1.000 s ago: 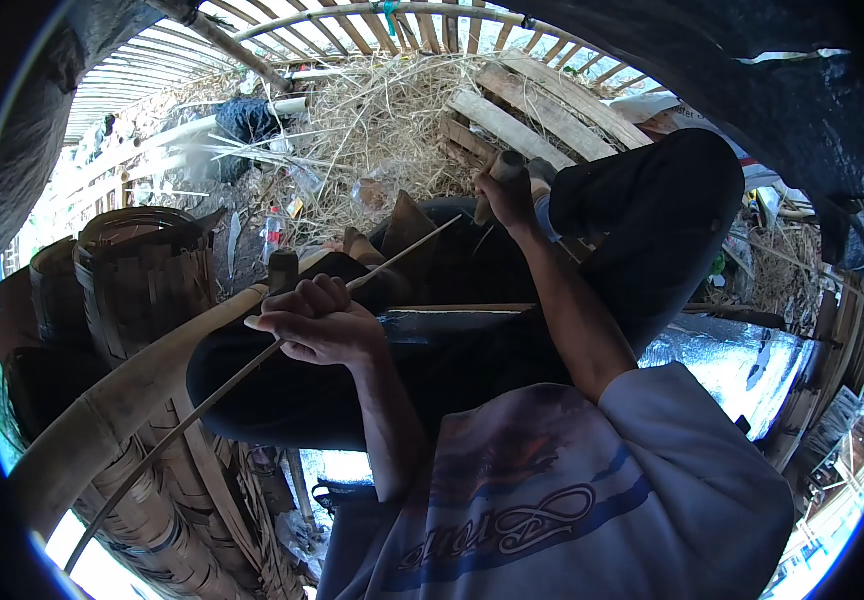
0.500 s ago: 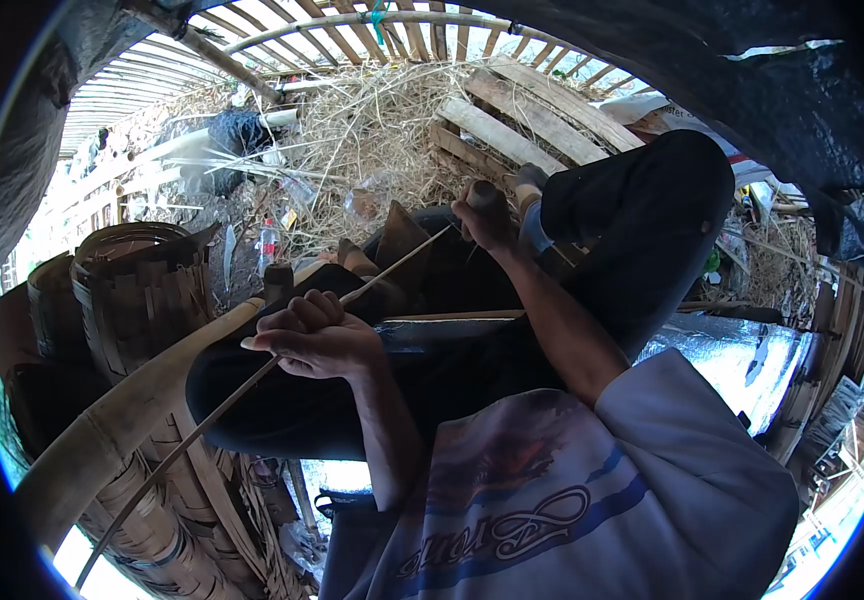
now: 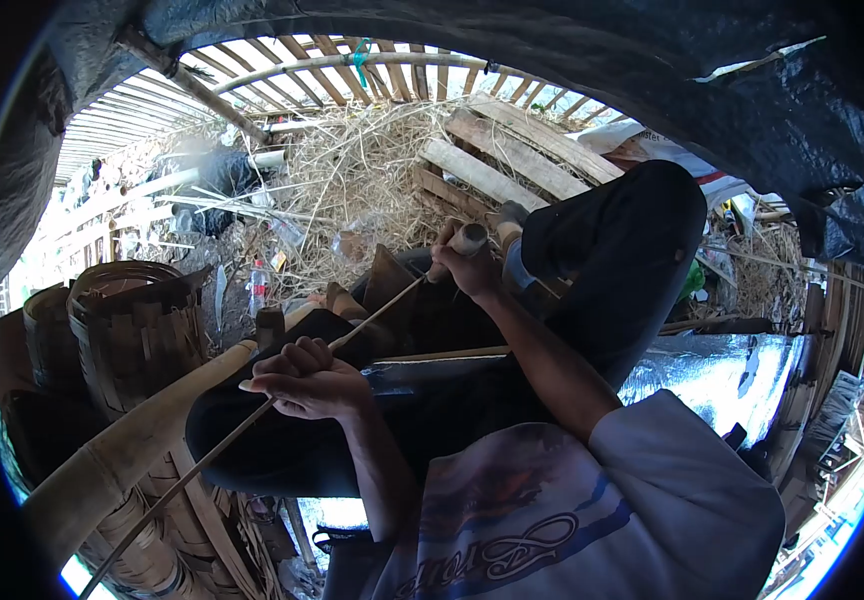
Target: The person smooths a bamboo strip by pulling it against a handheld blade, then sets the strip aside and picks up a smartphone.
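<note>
My left hand [image 3: 307, 380] is closed around a long thin bamboo strip [image 3: 187, 475], thumb pointing left. The strip slants from the lower left, through this hand, up to my right hand. My right hand [image 3: 464, 268] is wrapped around a wooden-handled tool [image 3: 470, 238], whose rounded handle end points up; its working end is hidden. The strip's far tip meets the right hand. Below the hands are my legs in dark trousers [image 3: 592, 270]. A brown pointed piece [image 3: 387, 280] stands between them.
A thick bamboo pole [image 3: 122, 440] lies at my left, beside rolled woven bamboo [image 3: 137, 320]. Ahead are dry straw [image 3: 362, 180], wooden planks [image 3: 512, 160], a plastic bottle [image 3: 258, 285] and a slatted fence [image 3: 402, 75]. Silver sheeting [image 3: 712, 375] lies at my right.
The view has shifted, so most things sit lower. My right hand has come a little closer to my left hand, and the tool handle has tilted. The left hand keeps its grip.
</note>
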{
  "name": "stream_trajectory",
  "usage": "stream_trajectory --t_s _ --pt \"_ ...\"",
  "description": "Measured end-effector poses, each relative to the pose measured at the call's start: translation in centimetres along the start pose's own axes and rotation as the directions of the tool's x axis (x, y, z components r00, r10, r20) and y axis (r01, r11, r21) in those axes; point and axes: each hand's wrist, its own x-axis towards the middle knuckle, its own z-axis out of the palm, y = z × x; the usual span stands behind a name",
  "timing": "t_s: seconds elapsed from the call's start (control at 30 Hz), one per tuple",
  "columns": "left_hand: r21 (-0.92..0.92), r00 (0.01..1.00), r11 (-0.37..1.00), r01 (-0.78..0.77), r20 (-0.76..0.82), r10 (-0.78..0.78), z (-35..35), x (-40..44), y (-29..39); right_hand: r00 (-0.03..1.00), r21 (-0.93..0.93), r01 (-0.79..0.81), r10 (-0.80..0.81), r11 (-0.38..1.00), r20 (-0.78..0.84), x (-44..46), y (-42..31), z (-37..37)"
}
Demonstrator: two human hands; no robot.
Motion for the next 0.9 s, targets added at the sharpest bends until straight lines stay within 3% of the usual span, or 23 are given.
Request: stream_trajectory --t_s 0.07,0.1,0.13,0.2,0.23,0.3,0.37,0.53,0.73,0.8,0.9 --pt "-0.017 1.0 1.0 -0.01 0.005 0.01 -0.1 0.0 -0.4 0.988 -0.241 0.102 -0.126 0.965 -0.09 -0.4 2.5 -0.5" --pt "-0.035 1.0 0.999 -0.004 0.027 0.005 -0.2 0.0 -0.3 0.998 -0.381 -0.033 0.007 0.924 -0.07 -0.4 2.5 -0.7" --pt "-0.048 0.999 0.999 -0.001 0.048 0.003 -0.3 0.1 -0.1 0.998 -0.374 -0.033 0.008 0.927 -0.069 -0.4 2.6 -0.7" --pt "-0.043 0.998 0.999 -0.01 0.057 0.013 -0.3 0.1 -0.2 0.992 -0.574 0.067 -0.118 0.816 -0.052 -0.2 2.5 -0.6" --pt "-0.038 0.998 0.999 -0.016 0.057 0.019 -0.3 0.0 -0.3 0.993 -0.573 0.063 -0.111 0.817 -0.048 -0.4 1.8 -0.3" --pt "-0.009 1.0 1.0 -0.001 0.011 0.001 -0.1 -0.1 0.2 0.992 -0.151 -0.048 0.03 0.987 -0.119 -1.0 0.4 0.0" --pt "0.007 1.0 1.0 0.024 -0.02 -0.024 0.0 -0.3 0.2 0.993 -0.15 -0.017 -0.001 0.989 -0.12 -1.6 -0.8 0.3" --pt "0.245 0.989 0.967 -0.076 -0.106 0.105 -0.3 0.5 -0.2 0.985 -0.066 0.094 -0.103 0.993 -0.138 -2.6 0.0 0.3" --pt "0.237 0.99 0.971 -0.026 -0.126 0.057 0.2 0.3 0.5 0.992 -0.097 0.052 -0.063 0.994 -0.107 -3.2 -1.1 1.3" --pt "0.258 0.989 0.966 -0.027 -0.136 0.064 0.0 0.3 0.2 0.977 -0.158 0.211 -0.203 0.965 0.063 -4.7 -1.9 2.2" --pt "0.255 0.989 0.966 -0.037 -0.13 0.072 -0.1 0.0 0.1 0.984 -0.083 0.17 -0.174 0.982 -0.042 -4.3 -1.3 2.1"
